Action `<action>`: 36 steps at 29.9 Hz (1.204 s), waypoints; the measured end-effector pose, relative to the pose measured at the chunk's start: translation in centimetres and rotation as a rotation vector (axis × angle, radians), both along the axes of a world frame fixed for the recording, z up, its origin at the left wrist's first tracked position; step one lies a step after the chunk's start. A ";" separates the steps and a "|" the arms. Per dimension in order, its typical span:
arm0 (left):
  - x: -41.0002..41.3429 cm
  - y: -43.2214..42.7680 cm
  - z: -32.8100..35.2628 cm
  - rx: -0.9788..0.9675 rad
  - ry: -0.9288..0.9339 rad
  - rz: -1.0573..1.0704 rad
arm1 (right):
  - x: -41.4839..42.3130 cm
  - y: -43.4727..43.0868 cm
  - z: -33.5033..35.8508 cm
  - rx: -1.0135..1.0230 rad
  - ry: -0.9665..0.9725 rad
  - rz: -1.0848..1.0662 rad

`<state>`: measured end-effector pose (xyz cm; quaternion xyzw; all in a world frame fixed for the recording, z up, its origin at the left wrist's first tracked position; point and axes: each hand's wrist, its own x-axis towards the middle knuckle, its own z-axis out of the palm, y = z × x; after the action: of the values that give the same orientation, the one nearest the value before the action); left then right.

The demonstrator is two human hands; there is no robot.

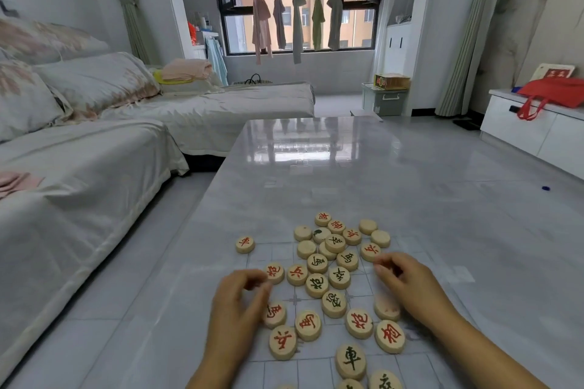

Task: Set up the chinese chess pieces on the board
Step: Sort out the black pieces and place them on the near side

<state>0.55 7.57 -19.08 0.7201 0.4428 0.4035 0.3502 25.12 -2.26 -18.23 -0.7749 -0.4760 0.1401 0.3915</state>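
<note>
Board (262, 256): thin pale sheet with a faint grid, lying flat on the glossy grey surface (347, 183), close to my side.

Pieces (328, 265): wooden discs with red and dark characters mixed. They are heaped loosely over the middle of the grid, some overlapping, not sorted by colour. A few blank-side discs (368, 226) lie at the far rim of the heap and need turning before I can read them.

Red chariot (245, 244): sits alone, apart from the heap, by the far-left corner of the grid. I judge it was set there on purpose, since a corner is a chariot's home point.

Left hand (240, 297): fingers curled, thumb and forefinger drawn together just beside a red-lettered disc (274, 273) at the heap's left rim. It is blurred, so I cannot tell whether I pinch a disc or only touch one.

Right hand (407, 281): fingers curled inward, tips just beside a red disc (370, 252) at the right rim, with a pale disc (387, 308) partly under the palm. I cannot tell if anything is gripped.

Reading: one hand on each flank lets me pick from both sides of the heap at once. Setup looks barely begun, and the overlapping discs could slide when a neighbour is lifted
</note>
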 end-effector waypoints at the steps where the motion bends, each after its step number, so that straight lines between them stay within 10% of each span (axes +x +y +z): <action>1: -0.2 0.5 -0.1 -0.021 -0.019 0.056 | -0.2 1.2 0.2 -0.001 -0.079 0.003; 12: -0.3 1.0 -0.4 -0.136 -0.073 0.021 | -0.3 5.6 0.4 -0.127 -0.341 0.096; 28: 0.2 0.1 -0.6 0.046 0.119 -0.196 | -1.3 -0.5 0.4 -0.013 -0.051 0.075; 36: 0.0 0.5 -0.9 -0.066 0.069 -0.169 | 5.5 4.5 -1.0 -0.239 -0.390 0.041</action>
<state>0.60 8.09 -19.96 0.7563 0.4056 0.3326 0.3910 30.66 2.28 -19.20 -0.8184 -0.5382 0.0509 0.1949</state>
